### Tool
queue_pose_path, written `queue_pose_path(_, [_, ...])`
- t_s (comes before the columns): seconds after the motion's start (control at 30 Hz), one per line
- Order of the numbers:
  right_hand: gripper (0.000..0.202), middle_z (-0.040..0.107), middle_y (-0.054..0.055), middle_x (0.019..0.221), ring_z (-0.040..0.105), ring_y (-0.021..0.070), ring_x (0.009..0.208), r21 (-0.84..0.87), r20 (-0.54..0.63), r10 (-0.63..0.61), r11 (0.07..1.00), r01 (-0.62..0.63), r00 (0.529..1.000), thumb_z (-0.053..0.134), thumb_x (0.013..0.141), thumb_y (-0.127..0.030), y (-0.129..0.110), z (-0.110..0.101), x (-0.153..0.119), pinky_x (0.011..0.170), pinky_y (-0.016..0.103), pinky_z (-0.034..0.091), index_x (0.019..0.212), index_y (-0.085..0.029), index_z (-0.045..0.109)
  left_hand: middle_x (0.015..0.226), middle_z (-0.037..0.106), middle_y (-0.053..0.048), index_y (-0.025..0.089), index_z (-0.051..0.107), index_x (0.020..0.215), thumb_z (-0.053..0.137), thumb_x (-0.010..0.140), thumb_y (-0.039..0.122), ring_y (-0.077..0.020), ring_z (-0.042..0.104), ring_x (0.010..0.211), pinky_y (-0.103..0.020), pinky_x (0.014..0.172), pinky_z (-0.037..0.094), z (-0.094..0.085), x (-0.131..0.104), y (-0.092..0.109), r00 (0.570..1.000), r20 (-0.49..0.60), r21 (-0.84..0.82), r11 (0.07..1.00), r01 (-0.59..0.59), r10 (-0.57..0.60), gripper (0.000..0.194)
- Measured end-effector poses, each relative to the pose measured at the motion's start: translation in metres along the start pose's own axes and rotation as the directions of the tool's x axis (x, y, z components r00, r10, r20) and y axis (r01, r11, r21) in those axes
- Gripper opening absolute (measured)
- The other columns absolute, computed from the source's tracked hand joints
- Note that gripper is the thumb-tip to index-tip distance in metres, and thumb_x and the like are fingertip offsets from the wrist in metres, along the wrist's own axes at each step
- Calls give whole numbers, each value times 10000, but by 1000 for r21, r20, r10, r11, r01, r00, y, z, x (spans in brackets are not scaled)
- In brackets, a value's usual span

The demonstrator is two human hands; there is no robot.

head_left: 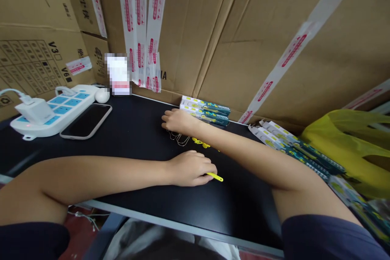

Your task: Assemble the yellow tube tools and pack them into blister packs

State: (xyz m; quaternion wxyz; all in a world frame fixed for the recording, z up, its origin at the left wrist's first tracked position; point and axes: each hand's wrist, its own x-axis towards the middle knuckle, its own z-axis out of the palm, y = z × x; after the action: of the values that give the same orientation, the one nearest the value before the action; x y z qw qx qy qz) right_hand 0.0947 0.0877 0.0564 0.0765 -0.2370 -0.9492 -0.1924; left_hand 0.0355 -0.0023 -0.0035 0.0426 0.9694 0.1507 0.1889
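My left hand is closed around a slim yellow plastic stick; only its end with a small hole sticks out past my fingers. Further back, my right hand reaches across the table with its fingers curled down. Thin metal wire loops lie just below that hand, and its fingertips are partly hidden, so what they pinch does not show. Small yellow plastic pieces rest beside the wires, under my right forearm. Right behind the hand lie narrow printed boxes in white and dark green.
A white power strip with a plugged-in charger and a phone lie at left. A blurred upright white item stands near a cardboard wall. At right are more printed boxes and a yellow plastic bag.
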Motion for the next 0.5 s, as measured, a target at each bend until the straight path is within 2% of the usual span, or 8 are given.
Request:
queue_pose_path(0.07, [333,574,-45,653,548,56,668,23,18,19,1000,-19,1000,623,712,6,0,1,5,575,186,363,518,-168,416,860,680,-17,189,615,954,484,906,286,-171,607,781,-290,675,391,0,0,0,1000,0,-4,1000,-1,1,170])
queue_pose_path(0.13, [341,559,-44,619,541,62,643,49,28,35,998,-36,999,606,724,-5,1,3,9,559,191,355,509,-178,406,861,680,-18,187,615,961,488,904,285,-173,608,784,-291,678,391,-1,0,0,1000,1,-9,1000,-5,5,171])
queue_pose_path(0.27, [263,554,-19,645,540,78,681,91,23,49,995,-51,999,439,838,-82,8,-1,8,589,214,350,592,-172,461,861,674,-15,187,616,970,481,907,286,-171,605,784,-288,685,397,-2,-1,-1,1000,0,-21,1000,-10,10,179])
queue_pose_path(0.37, [110,583,8,709,511,115,652,232,-25,90,969,-82,996,481,786,-127,15,-8,-6,563,243,348,687,-173,487,856,668,-19,191,615,973,464,913,282,-169,605,781,-284,700,403,-1,-1,-1,1000,-15,-21,1000,2,-3,186])
queue_pose_path(0.43, [60,580,4,727,494,119,634,455,-81,184,881,-128,980,504,735,-119,19,-12,-25,572,250,366,734,-176,483,863,666,-22,192,609,997,450,918,265,-170,608,783,-284,713,408,-1,-2,0,999,-28,-16,1000,23,-23,192])
queue_pose_path(0.5, [63,567,-5,717,499,118,632,691,-102,339,701,-178,935,493,740,-125,19,-15,-52,578,246,393,743,-183,467,871,663,-23,189,600,1009,444,917,238,-168,612,787,-282,731,418,-1,-2,0,998,-39,-23,999,45,-46,187])
